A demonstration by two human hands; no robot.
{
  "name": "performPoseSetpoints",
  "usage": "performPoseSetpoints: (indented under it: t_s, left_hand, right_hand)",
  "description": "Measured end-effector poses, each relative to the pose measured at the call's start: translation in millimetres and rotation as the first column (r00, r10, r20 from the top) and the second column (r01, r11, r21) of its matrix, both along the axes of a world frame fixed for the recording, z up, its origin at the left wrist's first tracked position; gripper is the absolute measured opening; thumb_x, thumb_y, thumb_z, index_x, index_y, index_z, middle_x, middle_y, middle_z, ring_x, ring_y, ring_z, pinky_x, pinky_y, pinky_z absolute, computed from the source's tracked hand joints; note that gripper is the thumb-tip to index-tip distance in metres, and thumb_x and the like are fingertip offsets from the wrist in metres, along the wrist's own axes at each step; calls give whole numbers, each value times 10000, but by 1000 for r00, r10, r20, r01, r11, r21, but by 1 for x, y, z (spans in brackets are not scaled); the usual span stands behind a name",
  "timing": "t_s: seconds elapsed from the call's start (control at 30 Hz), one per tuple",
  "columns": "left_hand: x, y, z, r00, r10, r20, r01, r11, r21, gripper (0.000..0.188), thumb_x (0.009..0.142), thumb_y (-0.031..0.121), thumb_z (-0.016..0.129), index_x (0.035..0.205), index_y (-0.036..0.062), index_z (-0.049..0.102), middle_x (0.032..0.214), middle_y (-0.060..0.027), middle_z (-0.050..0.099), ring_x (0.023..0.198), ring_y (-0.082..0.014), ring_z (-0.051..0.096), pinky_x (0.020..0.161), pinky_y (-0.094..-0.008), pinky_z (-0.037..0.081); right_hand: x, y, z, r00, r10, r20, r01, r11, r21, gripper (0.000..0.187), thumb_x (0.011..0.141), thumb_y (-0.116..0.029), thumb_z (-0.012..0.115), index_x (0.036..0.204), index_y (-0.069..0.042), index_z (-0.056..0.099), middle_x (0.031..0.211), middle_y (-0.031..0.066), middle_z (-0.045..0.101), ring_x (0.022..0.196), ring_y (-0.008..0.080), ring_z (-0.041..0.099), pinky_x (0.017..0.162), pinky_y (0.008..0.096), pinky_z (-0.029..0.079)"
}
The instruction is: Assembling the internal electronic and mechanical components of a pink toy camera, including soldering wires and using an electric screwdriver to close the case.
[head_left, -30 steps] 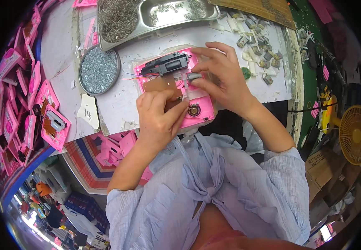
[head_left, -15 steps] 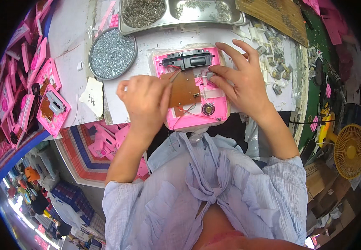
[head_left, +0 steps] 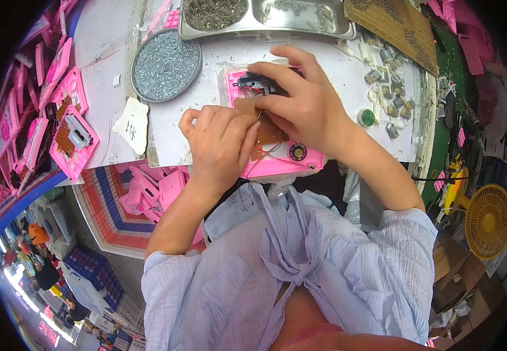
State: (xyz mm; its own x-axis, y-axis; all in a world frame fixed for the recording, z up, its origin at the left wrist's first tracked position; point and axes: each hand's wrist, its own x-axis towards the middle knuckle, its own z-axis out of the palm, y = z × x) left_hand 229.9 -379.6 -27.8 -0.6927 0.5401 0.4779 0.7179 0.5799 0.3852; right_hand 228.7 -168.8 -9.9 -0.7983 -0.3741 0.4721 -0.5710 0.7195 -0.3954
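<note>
A pink plastic housing (head_left: 277, 168) lies on the table in front of me with its inside facing up. Over its middle sits a brown circuit board (head_left: 271, 133), tilted, with thin wires around it. My left hand (head_left: 218, 137) closes its thumb and fingers on the board's left edge. My right hand (head_left: 309, 105) reaches across from the right, thumb and forefinger pinched at a thin wire by the board's upper edge, other fingers spread above. It partly covers a black module (head_left: 250, 82) at the housing's far end. A round speaker (head_left: 297, 152) sits at the near right.
A round dish of screws (head_left: 166, 65) and a metal tray (head_left: 253, 26) of small parts stand at the back. Small grey and white parts (head_left: 391, 88) and a green roll (head_left: 366, 117) lie right. Pink housings (head_left: 73, 140) pile up left; a yellow fan (head_left: 488, 221) stands right.
My right hand has moved left from the housing's right side, over the board and black module, to meet my left hand. The green roll has come into sight.
</note>
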Motion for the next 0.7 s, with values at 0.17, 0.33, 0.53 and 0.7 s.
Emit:
performPoseSetpoints:
  t_s: [0.17, 0.33, 0.53, 0.7]
  left_hand:
    - [-3, -5, 7, 1000, 24, 12, -24, 998, 58, 337, 773, 160, 811, 1084, 124, 685, 966, -13, 635, 887, -211, 584, 885, -416, 312]
    - [7, -20, 30, 997, 74, -3, -73, 984, 163, 513, 724, 31, 790, 1212, 21, 635, 1163, -152, 581, 1004, -277, 577, 939, -400, 413]
    - [14, -3, 25, 946, -145, 290, -2, 892, 453, 437, 823, -68, 706, 1246, -19, 610, 1181, -153, 589, 880, -187, 622, 742, -280, 511]
    - [-3, 32, 32, 770, -291, 568, 4, 892, 452, 313, 899, -25, 680, 1212, -15, 652, 1113, -134, 680, 743, -150, 679, 607, -256, 535]
  right_hand:
    - [-9, -1, -10, 990, 82, -117, -83, 997, 3, 114, 727, -160, 735, 791, -72, 701, 1243, 53, 666, 1239, 346, 552, 924, 476, 512]
    - [-8, 4, -12, 992, 41, -116, -46, 998, -43, 170, 690, -109, 754, 835, -68, 675, 1213, 47, 675, 1221, 348, 559, 921, 461, 531]
    - [1, 19, -6, 999, 50, -21, -53, 984, -170, 211, 661, -56, 748, 854, -82, 667, 1214, 48, 683, 1212, 362, 546, 945, 449, 522]
    - [14, 36, -4, 999, 27, 33, -15, 946, -323, 216, 668, -51, 750, 868, -104, 687, 1271, 48, 678, 1237, 377, 520, 1017, 455, 475]
